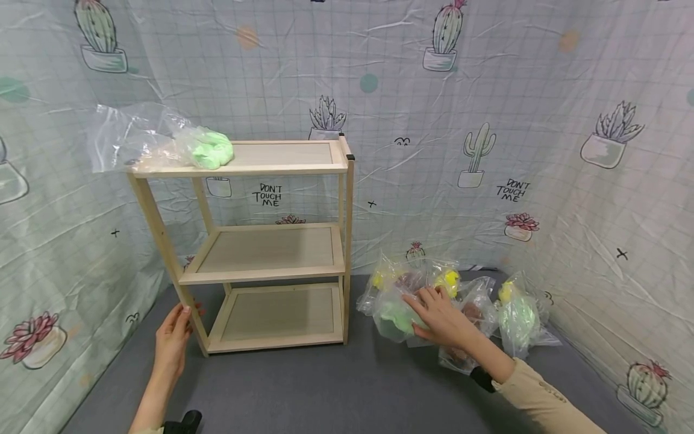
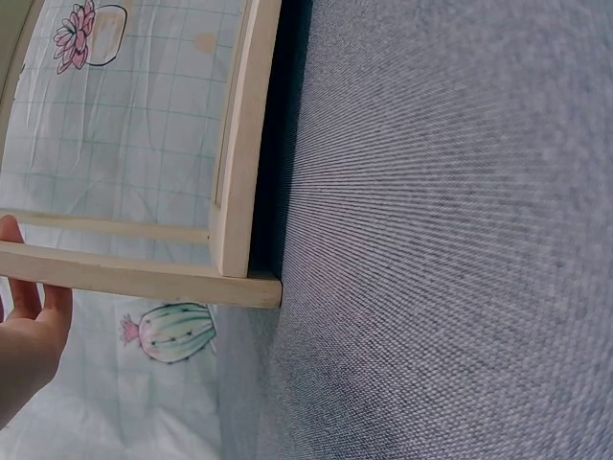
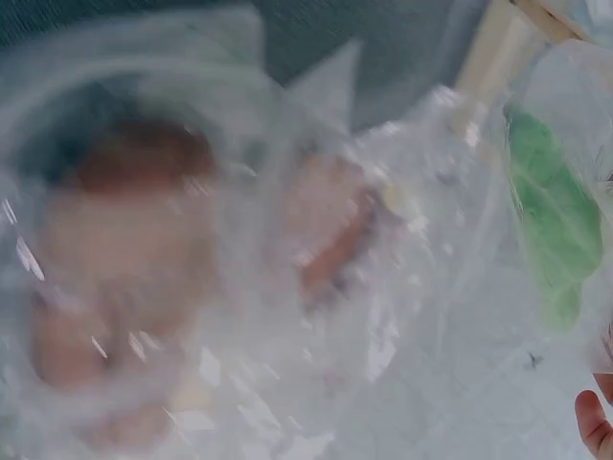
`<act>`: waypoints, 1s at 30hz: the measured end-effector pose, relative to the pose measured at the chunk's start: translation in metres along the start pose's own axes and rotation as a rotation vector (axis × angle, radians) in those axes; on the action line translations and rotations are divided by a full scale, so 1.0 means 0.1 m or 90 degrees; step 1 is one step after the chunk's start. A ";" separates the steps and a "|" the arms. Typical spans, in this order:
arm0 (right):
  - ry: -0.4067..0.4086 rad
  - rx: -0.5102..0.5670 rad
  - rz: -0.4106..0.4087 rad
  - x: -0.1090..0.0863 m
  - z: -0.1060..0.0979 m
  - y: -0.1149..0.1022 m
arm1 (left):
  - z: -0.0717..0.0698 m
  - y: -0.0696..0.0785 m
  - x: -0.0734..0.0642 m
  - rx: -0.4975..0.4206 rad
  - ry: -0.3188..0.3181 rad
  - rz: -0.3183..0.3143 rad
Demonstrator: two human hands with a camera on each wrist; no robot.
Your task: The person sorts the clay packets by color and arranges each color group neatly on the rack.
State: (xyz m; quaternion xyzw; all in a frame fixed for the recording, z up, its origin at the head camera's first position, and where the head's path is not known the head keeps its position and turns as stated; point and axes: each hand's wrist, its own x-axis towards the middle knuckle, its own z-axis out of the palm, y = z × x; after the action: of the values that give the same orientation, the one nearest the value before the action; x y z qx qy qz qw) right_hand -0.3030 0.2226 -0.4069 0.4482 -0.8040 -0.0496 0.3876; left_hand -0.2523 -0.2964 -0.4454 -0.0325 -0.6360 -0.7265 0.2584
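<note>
My left hand [image 1: 175, 337] grips the lower front left leg of a three-tier wooden shelf [image 1: 262, 276], thumb in front and fingertips showing behind. The left wrist view also shows that hand's fingers [image 2: 59, 305] around the wooden post. At the right, my right hand [image 1: 441, 316] holds a clear plastic bag with a pale green item [image 1: 398, 316] inside, thumb and fingers spread at its side. In the right wrist view, the green item [image 3: 556, 216] is beside the fingertips [image 3: 592, 422]. Part of the grip is hidden there.
More clear bags lie around my right hand, holding yellow [image 1: 449, 281], brown [image 1: 472, 311] and green items [image 1: 517, 316]. On the shelf's top tier, a bag with a green item [image 1: 212, 149] overhangs the left end. A printed cloth [image 1: 401, 199] stands behind the grey tabletop [image 1: 303, 392].
</note>
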 end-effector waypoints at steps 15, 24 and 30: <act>0.114 -0.045 0.035 0.43 -0.72 0.40 | 0.03 0.04 -0.01 0.002 0.016 -0.019; 0.184 -0.058 0.055 0.80 -1.12 0.57 | -0.02 -0.05 0.02 -0.011 -0.001 0.015; 0.205 -0.088 0.087 1.05 -1.32 0.63 | 0.00 -0.01 0.01 -0.011 -0.008 0.014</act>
State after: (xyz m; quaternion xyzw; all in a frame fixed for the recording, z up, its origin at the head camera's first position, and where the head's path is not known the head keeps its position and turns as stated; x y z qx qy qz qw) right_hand -0.2891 0.2155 -0.2268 0.3669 -0.7548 -0.0058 0.5437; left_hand -0.2533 -0.2966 -0.4460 -0.0461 -0.6311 -0.7287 0.2619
